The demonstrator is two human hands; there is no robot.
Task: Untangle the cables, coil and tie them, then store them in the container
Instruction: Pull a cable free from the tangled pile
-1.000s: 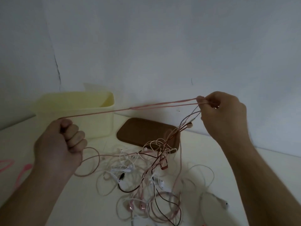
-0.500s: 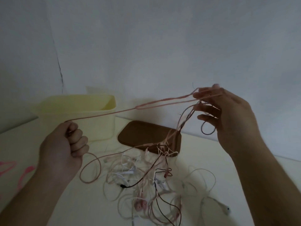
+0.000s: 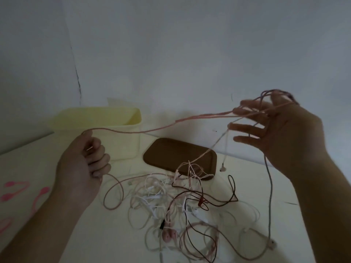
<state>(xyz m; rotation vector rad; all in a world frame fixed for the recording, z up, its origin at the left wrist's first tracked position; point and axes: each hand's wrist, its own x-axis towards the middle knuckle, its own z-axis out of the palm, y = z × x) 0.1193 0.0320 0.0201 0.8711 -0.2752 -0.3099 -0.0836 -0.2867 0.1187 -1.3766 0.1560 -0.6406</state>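
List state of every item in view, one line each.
left hand: fist gripping the pink cable
right hand: raised, fingers spread, cable strands draped over them
pink cable: stretched in the air between both hands
cable pile: tangled on the table
yellow container: open, contents not visible
brown lid: flat beside the container

Dim, flat indoor light with no glare, greyish and slightly grainy. Soft shadows spread on the wall (image 3: 190,54) beyond the right hand's fingers (image 3: 245,128), which are motion-blurred. Edges bow from the wide lens.
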